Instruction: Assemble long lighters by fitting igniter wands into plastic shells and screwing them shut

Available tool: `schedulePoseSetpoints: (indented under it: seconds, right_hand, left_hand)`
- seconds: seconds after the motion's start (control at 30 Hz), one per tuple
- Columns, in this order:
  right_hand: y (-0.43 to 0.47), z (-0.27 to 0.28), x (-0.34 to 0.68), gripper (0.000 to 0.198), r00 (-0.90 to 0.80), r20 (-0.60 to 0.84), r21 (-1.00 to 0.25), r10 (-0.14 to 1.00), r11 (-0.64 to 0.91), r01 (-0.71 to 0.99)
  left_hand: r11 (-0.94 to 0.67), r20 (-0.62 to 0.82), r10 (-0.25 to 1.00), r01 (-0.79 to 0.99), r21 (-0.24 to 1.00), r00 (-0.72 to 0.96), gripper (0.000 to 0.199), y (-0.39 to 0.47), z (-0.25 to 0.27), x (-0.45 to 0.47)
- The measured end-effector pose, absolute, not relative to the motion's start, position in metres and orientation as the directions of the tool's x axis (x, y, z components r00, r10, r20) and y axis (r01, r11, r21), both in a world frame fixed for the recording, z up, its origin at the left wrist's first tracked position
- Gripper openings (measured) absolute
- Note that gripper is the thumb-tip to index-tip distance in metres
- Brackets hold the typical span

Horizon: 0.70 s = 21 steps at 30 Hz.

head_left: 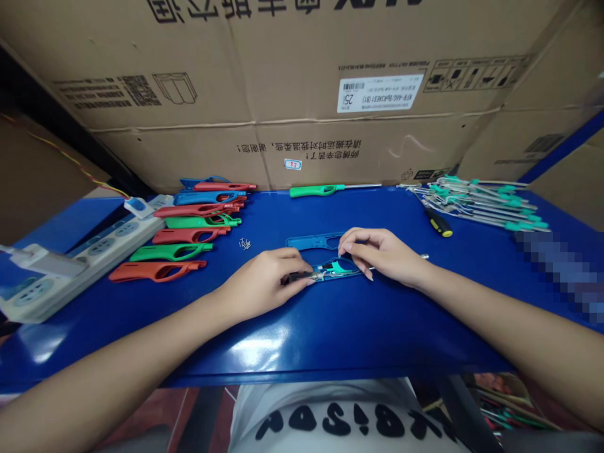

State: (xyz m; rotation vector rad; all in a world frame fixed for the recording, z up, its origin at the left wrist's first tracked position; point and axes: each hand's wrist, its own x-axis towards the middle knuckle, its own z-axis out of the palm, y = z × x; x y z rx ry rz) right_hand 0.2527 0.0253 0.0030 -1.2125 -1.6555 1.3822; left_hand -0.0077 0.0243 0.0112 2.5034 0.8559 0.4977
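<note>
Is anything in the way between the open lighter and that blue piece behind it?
Just the left hand and right hand, at either end; nothing else visible separates the open lighter and blue piece.

The counter (340,343) is open on the near side, between the forearms (174,343), and again between the blue half-shell (306,241) and the far green lighter (310,190). On the left, coloured handles (141,272) and a power strip (106,247) block passage; on the right, piled rods (486,204) and a screwdriver (438,221). Beyond, a cardboard wall (189,141) stops any reach.
</note>
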Motion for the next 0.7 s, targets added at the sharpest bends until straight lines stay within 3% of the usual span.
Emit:
schedulePoseSetpoints:
  seconds: [0.3,0.57,0.7]
  right_hand:
    - [0.0256,0.0035,0.2518,0.024,-0.361,-0.076,-0.973,0.930,0.009,0.230]
    - [0.0267,0.0025,0.2529,0.025,-0.411,-0.081,-0.964,0.908,0.034,0.264]
    - [0.0244,-0.0001,0.2540,0.029,-0.494,-0.018,-0.948,0.869,0.143,0.285]
  left_hand:
    - [-0.580,0.186,0.752,0.501,0.643,0.632,0.012,0.0212,0.0064,-0.0015]
    - [-0.597,0.178,0.739,0.509,0.619,0.650,0.011,0.0236,0.0106,-0.0023]
    - [-0.616,0.179,0.734,0.531,0.581,0.656,0.011,0.0204,0.0114,-0.0023]
